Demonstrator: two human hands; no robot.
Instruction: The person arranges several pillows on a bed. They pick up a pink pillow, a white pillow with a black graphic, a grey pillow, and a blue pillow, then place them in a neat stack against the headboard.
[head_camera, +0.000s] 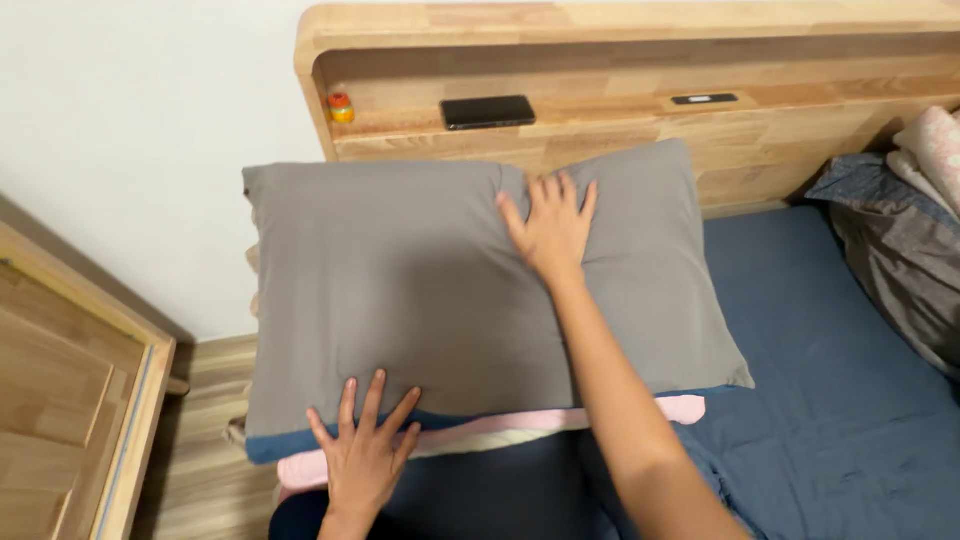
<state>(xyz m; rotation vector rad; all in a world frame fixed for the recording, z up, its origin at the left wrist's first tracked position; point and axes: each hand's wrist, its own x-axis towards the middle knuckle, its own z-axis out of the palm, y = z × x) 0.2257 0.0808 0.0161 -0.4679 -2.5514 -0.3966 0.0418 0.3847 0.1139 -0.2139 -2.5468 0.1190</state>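
While spread flat, both hands (365, 455) (550, 225) on grey pillow (420, 290).

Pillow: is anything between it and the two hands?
Nothing visible. The right hand lies flat on the grey pillow near its top edge, and the left hand rests with spread fingers on its near edge.

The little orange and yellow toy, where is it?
In the head view, the small orange and yellow toy stands at the left end of the wooden headboard shelf, left of the black phone, above the grey pillow.
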